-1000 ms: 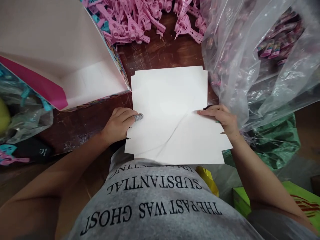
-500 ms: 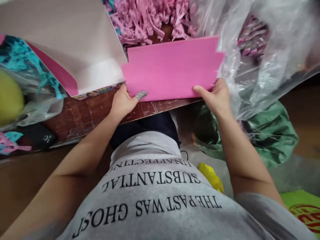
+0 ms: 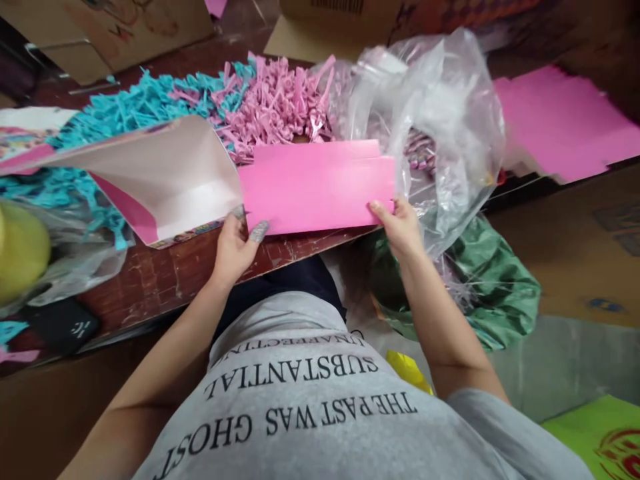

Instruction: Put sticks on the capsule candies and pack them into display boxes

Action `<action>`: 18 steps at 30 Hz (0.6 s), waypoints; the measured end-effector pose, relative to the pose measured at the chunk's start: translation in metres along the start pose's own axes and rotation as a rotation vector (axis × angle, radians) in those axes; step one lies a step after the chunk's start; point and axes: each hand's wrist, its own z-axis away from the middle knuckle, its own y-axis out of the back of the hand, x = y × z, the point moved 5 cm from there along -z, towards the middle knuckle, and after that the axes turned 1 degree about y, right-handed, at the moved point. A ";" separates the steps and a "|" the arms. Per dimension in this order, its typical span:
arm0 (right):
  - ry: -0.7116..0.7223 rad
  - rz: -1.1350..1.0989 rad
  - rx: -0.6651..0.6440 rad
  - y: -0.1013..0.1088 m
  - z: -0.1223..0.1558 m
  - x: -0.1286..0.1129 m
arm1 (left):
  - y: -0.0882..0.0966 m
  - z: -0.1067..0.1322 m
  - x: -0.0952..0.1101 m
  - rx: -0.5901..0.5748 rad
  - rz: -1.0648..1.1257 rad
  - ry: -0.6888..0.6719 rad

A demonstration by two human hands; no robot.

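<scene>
A pink cardboard sheet (image 3: 320, 190) with stepped, notched edges is held out flat over the front edge of the brown table (image 3: 155, 280). My left hand (image 3: 237, 247) grips its near left corner, with silvery tape around the thumb and a fingertip. At the near right corner my right hand (image 3: 400, 227) pinches it, thumb on top and fingers underneath. Just left of the sheet, an open box (image 3: 195, 177) with a white inside lies on its side, close to my left fingers. Behind the sheet is a heap of pink plastic pieces (image 3: 280, 100).
Turquoise pieces (image 3: 145, 100) are heaped at the back left. A clear plastic bag (image 3: 450, 127) bulges at the right, beside stacked pink sheets (image 3: 570, 120). Cardboard boxes (image 3: 165, 27) stand behind. A black case (image 3: 63, 327) lies front left; a green bag (image 3: 500, 293) sits below the table.
The view has shifted, so more of the table's back and the stacked pink sheets now show. Both hands still hold the pink sheet, which now lies flatter beside the open box.
</scene>
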 end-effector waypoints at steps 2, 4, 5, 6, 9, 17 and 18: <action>-0.050 -0.216 0.104 0.013 0.004 -0.017 | 0.015 0.000 0.009 0.197 0.111 -0.021; -0.089 -0.375 0.169 0.020 0.009 -0.030 | 0.014 0.002 0.014 0.272 0.177 -0.029; -0.112 -0.440 0.177 0.019 0.011 -0.034 | 0.007 0.004 0.015 0.268 0.205 -0.019; -0.141 -0.496 0.167 0.015 0.015 -0.036 | -0.005 0.005 0.016 0.231 0.230 -0.004; -0.225 -0.541 0.021 -0.015 0.031 -0.037 | -0.052 0.006 0.030 0.026 0.304 0.008; -0.021 -0.194 -0.164 -0.068 0.051 -0.020 | -0.007 -0.010 0.121 0.190 0.140 -0.213; 0.042 -0.115 -0.173 -0.062 0.049 -0.021 | 0.007 -0.008 0.132 0.193 0.046 -0.286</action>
